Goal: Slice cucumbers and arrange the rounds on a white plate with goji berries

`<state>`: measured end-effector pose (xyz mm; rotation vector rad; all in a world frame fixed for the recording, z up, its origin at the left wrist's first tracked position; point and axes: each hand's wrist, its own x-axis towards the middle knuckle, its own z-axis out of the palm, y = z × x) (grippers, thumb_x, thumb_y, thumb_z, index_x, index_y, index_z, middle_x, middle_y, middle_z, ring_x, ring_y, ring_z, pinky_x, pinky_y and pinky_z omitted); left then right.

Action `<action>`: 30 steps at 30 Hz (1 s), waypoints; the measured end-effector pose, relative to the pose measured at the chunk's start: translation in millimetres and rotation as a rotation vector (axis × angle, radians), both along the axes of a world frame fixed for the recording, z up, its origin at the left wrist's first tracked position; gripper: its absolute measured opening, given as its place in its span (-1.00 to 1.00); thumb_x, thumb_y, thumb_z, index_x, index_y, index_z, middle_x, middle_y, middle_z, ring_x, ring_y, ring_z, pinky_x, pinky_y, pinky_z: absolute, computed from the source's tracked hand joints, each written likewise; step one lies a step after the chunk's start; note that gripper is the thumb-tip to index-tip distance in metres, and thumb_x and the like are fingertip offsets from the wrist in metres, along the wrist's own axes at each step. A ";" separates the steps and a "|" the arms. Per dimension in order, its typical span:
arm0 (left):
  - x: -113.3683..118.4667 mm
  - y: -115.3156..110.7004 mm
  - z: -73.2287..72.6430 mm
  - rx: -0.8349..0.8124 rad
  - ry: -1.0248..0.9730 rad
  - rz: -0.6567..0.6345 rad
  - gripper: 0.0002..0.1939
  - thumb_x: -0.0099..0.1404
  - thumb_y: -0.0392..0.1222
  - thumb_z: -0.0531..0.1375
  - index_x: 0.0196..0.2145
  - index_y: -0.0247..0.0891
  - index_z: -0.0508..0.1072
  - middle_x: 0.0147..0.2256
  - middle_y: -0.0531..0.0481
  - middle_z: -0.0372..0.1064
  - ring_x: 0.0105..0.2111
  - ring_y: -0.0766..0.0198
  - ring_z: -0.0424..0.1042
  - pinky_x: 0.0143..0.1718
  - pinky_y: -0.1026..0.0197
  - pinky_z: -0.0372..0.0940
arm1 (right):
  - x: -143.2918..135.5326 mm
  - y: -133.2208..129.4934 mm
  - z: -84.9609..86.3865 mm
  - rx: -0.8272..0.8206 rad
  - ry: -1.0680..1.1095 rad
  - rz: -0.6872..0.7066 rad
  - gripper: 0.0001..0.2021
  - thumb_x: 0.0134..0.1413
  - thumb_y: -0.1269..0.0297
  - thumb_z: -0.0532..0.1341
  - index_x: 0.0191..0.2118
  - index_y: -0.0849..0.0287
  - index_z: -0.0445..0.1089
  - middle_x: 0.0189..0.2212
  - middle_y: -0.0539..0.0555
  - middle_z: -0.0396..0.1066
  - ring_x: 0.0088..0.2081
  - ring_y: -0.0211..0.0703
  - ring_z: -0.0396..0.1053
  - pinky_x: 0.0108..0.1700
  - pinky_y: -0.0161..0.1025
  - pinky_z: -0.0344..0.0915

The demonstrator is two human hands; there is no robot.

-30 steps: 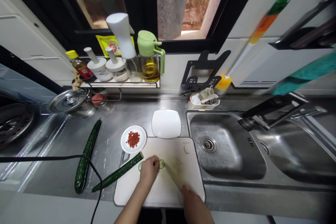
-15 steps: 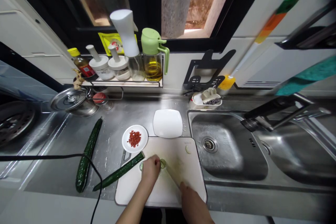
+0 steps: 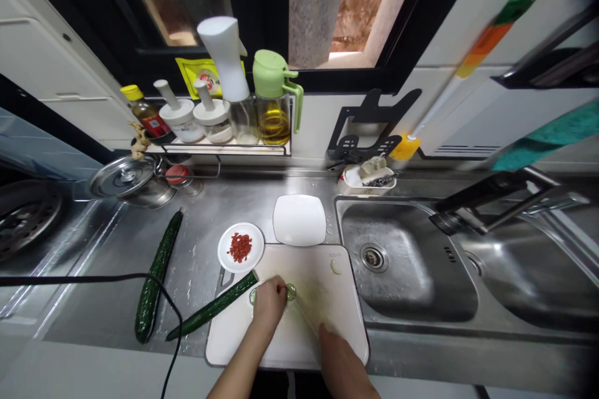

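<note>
On the white cutting board [image 3: 290, 349], my left hand [image 3: 270, 303] is closed on a small piece of cucumber [image 3: 291, 291], whose round green edge shows beside the fingertips. A knife [image 3: 307, 313] is in my right hand [image 3: 337, 352], its blade angled up-left toward that piece. Another cucumber bit [image 3: 253, 297] shows at the left of my left hand. A thin pale green slice [image 3: 335, 267] lies at the board's upper right. One cut cucumber [image 3: 213, 310] rests across the board's left edge, and a whole cucumber [image 3: 158, 274] lies on the steel counter.
Behind the board stand a plate of red pieces [image 3: 259, 260] and a white square dish [image 3: 299, 219]. A double sink [image 3: 407, 262] is at the right. A black cable [image 3: 93, 278] crosses the left side. Bottles stand on a rack [image 3: 224, 149] at the back.
My right hand and the knife have shifted slightly to the left. My left hand stays in nearly the same place on the cucumber piece.
</note>
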<state>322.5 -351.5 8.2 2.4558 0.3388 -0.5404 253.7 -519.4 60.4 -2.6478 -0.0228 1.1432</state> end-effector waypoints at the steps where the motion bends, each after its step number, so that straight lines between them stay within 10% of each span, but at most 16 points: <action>1: -0.2 0.1 -0.7 -0.003 -0.001 0.003 -0.82 0.17 -0.34 0.09 -0.44 -0.22 0.50 -0.45 0.03 0.47 -0.43 0.35 0.38 -0.38 0.35 0.07 | -0.3 -0.4 1.2 0.002 0.004 0.000 -0.41 -0.01 0.69 -0.20 0.14 0.39 0.22 -0.07 0.33 0.43 -0.06 -0.06 0.41 -0.07 -0.23 0.29; 20: -32.8 31.6 -6.4 -0.315 -0.251 0.256 -0.72 0.16 -0.04 0.11 -0.39 -0.27 0.54 -0.49 0.01 0.49 -0.49 0.30 0.40 -0.38 0.31 0.26 | -22.4 -29.9 -14.7 0.019 0.080 -0.005 -0.41 0.08 0.60 -0.20 0.24 0.34 0.07 0.12 0.28 0.27 0.11 -0.13 0.25 0.07 -0.26 0.17; 30: -59.5 64.2 -9.4 -0.141 -0.234 0.483 -0.69 0.15 -0.02 0.09 -0.31 -0.22 0.54 -0.41 -0.02 0.54 -0.42 0.21 0.48 -0.31 0.26 0.31 | -24.7 -36.4 -18.5 0.103 0.006 -0.053 -0.45 0.12 0.55 -0.21 0.20 0.26 0.16 0.02 0.23 0.37 0.06 -0.14 0.31 0.06 -0.26 0.19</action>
